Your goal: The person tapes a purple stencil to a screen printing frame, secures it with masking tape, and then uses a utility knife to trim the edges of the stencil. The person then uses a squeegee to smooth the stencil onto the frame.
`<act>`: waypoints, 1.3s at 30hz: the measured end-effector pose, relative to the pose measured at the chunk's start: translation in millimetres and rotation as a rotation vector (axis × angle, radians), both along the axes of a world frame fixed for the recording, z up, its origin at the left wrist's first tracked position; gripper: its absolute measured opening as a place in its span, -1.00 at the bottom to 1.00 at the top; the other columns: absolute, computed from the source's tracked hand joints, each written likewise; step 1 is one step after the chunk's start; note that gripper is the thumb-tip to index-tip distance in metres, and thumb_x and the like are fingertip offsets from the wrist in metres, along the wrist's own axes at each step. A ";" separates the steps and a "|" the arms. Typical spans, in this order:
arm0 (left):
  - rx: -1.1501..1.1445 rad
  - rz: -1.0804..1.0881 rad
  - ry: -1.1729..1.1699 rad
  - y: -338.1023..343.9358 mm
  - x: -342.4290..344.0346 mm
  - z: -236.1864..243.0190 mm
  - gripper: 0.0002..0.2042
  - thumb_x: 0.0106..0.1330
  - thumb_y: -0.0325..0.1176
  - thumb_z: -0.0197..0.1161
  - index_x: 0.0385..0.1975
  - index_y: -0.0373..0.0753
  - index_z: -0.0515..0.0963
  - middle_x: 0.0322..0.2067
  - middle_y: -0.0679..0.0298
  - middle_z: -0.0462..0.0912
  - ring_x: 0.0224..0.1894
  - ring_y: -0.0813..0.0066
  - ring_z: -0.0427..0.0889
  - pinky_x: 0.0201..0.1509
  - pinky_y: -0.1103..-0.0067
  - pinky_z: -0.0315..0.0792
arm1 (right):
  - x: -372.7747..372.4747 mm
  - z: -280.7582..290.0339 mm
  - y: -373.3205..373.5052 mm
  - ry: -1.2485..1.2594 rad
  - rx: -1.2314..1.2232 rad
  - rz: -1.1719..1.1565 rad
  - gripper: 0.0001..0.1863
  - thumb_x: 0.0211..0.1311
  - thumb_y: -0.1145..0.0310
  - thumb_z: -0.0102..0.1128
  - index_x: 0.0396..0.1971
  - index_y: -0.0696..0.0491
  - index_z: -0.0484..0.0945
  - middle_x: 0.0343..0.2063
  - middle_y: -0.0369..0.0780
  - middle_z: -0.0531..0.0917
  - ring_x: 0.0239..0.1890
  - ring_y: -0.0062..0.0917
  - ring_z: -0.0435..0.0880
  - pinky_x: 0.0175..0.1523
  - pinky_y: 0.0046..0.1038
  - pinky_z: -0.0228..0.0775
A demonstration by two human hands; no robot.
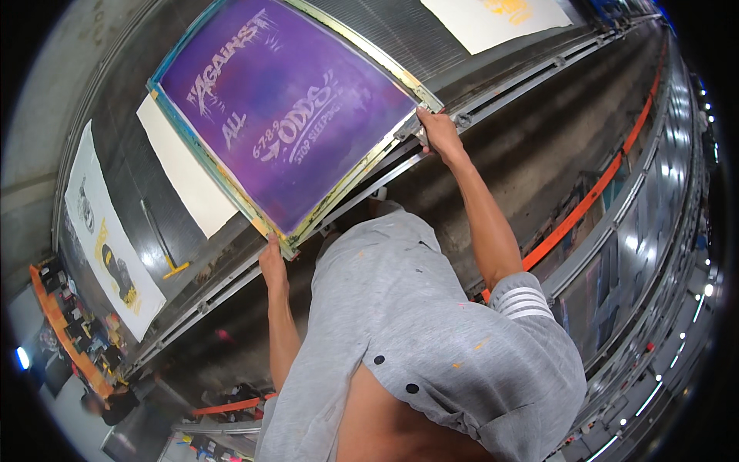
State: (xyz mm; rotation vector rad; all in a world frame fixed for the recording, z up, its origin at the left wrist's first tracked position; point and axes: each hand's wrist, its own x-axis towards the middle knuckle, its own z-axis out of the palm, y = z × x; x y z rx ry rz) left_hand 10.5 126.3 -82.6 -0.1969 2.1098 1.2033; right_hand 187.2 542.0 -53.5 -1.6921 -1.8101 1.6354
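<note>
A large screen-printing frame with purple mesh and pale stencil lettering lies tilted over the long dark table. Tape and ink stains cover its greenish-yellow edges. My left hand grips the near left corner, thumb on top. At the near right corner my right hand is closed around the frame's edge beside a metal clamp. Part of a cream fabric panel shows from under the frame's left side. The fingers beneath both corners are hidden.
A white printed panel lies at left, near a yellow-ended squeegee-like tool. Another panel with yellow print lies at upper right. A metal rail runs along the table's edge. Behind me stretches an orange beam; a person is at far lower left.
</note>
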 end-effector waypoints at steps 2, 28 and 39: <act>-0.004 -0.004 0.000 2.4 -1.5 -0.3 -0.38 0.47 0.16 0.06 -0.31 -0.44 0.65 -0.44 0.27 0.58 -0.36 0.53 0.39 -0.22 0.53 0.31 | 1.7 2.5 -3.9 0.034 -0.125 -0.004 -0.41 0.49 -0.08 -0.06 -0.45 0.18 0.58 -0.78 -0.31 0.46 -0.82 -0.63 0.42 -0.71 -0.56 0.26; 0.134 0.368 0.267 50.1 -8.0 2.1 -0.61 0.28 -0.23 0.40 -0.14 -0.49 0.58 -0.32 0.27 0.62 -0.28 0.55 0.54 -0.19 0.59 0.42 | -42.7 -11.7 84.5 -0.163 0.839 0.454 -0.34 0.21 0.00 0.28 0.10 0.25 0.47 -0.14 0.10 0.64 -0.06 -0.06 0.62 0.13 -0.15 0.42; -0.139 0.254 0.632 43.6 -54.7 15.6 -0.73 0.16 -0.27 0.43 -0.38 -0.41 0.67 -0.62 0.19 0.64 -0.56 0.50 0.49 -0.37 0.44 0.41 | -59.6 -43.2 52.1 -0.120 0.518 0.445 -0.48 0.10 0.03 0.31 -0.26 0.27 0.61 -0.34 0.16 0.67 -0.21 0.08 0.66 -0.10 -0.12 0.44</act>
